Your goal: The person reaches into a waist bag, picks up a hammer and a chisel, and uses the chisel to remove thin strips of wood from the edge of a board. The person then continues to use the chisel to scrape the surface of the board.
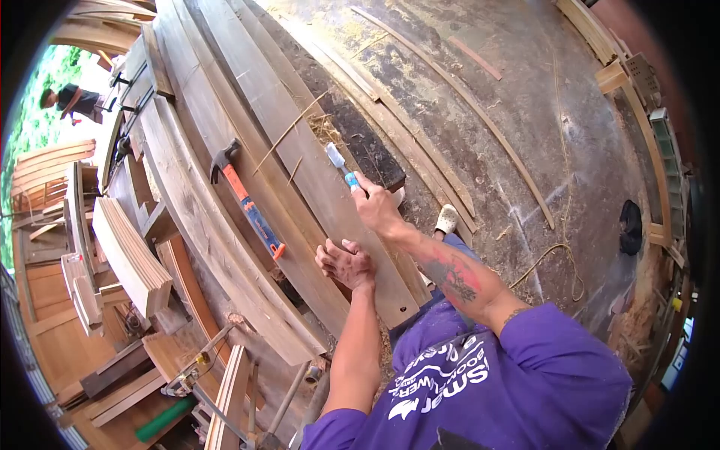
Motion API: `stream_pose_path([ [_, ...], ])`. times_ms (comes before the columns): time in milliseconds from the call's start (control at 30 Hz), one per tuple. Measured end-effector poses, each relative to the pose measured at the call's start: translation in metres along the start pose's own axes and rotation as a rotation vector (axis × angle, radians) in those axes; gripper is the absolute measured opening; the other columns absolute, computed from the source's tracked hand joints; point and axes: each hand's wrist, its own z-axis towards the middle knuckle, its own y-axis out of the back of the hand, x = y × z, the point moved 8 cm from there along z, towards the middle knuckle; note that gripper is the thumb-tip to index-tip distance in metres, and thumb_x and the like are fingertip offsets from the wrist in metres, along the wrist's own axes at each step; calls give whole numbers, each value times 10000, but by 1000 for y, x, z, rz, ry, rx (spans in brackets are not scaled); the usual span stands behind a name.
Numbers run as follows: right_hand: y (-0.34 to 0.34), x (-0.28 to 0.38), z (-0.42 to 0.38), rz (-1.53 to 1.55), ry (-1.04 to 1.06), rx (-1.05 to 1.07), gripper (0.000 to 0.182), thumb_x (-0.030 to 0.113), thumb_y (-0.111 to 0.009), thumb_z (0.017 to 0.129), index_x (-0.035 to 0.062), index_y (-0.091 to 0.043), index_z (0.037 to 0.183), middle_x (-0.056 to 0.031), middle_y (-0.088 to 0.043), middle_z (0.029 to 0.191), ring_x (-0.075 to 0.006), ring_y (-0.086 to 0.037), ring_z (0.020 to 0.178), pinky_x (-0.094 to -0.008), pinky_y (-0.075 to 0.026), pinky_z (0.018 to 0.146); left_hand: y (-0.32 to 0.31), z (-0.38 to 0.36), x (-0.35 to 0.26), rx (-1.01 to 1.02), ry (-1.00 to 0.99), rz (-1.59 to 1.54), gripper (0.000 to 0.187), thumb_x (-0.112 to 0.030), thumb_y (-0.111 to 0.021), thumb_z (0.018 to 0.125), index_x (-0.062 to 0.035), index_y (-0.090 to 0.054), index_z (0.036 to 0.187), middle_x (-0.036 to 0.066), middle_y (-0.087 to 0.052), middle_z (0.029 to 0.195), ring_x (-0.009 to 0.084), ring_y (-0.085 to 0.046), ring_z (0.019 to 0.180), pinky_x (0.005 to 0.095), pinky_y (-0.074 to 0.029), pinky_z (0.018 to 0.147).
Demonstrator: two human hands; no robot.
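Observation:
A chisel [339, 161] with a blue handle and a flat metal blade is gripped in my right hand [377, 204], its blade pointing away over a long wooden board [322, 180]. My left hand [346, 264] rests on the boards with its fingers curled; what lies under them, if anything, is hidden. To the left of my hands, a claw hammer [247, 199] with an orange and blue handle lies on the planks. Wood shavings [327, 129] and thin sticks are scattered beyond the chisel blade.
Stacked curved wooden pieces [133, 255] and a bar clamp [184, 379] are at the left. A person [75, 101] is at the upper left. Thin wood strips [465, 105] and a cord [574, 270] lie on the floor at right.

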Motion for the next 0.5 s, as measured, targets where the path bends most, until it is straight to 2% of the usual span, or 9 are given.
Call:
stream_pose_path([
  [167, 11, -10, -11, -9, 107, -70, 475, 329, -498, 973, 53, -550, 1357, -296, -660, 930, -413, -686, 884, -446, -525, 747, -6, 5, -1, -41, -38, 7, 477, -301, -509, 936, -21, -453, 1318, 217, -386, 1397, 393, -323, 1342, 539, -262, 1088],
  [200, 12, 17, 4, 3, 35, 19, 461, 320, -506, 972, 57, -553, 1348, -289, -662, 912, -402, -688, 859, -441, -524, 730, -2, 6, -4, -29, -28, -4, 476, -298, -510, 934, -21, -454, 1317, 215, -388, 1397, 394, -325, 1341, 538, -263, 1088],
  [300, 18, 24, 2, -2, -21, 52, 422, 307, -507, 974, 66, -572, 1315, -282, -660, 887, -394, -683, 824, -438, -519, 714, 4, -5, 1, -5, -9, 2, 475, -292, -511, 931, -23, -456, 1318, 214, -395, 1393, 402, -332, 1335, 537, -266, 1087],
  [333, 11, 0, 10, 27, 159, -72, 414, 300, -503, 974, 83, -571, 1321, -286, -658, 887, -386, -688, 828, -442, -519, 720, 1, -3, -1, -16, -5, 1, 475, -294, -512, 930, -23, -457, 1316, 215, -395, 1393, 402, -330, 1337, 538, -267, 1088],
  [367, 11, -2, 2, -29, 149, -46, 469, 300, -505, 968, 80, -530, 1380, -288, -662, 926, -384, -696, 850, -443, -522, 738, -1, 1, -2, -25, -9, 10, 476, -295, -513, 929, -22, -457, 1314, 215, -395, 1393, 402, -329, 1339, 538, -268, 1088],
  [433, 15, -25, -31, 26, 135, -43, 472, 298, -502, 967, 69, -530, 1378, -285, -663, 955, -386, -698, 885, -450, -520, 749, -1, 1, -1, -35, -23, -4, 474, -302, -513, 924, -27, -459, 1306, 218, -394, 1389, 405, -334, 1330, 548, -269, 1088],
  [500, 13, -20, -27, 16, 135, -40, 468, 285, -491, 980, 40, -523, 1377, -282, -665, 1044, -368, -684, 986, -417, -514, 829, -3, 0, 0, -56, -38, 23, 478, -304, -513, 923, -28, -454, 1309, 217, -398, 1383, 404, -344, 1318, 545, -274, 1083],
])
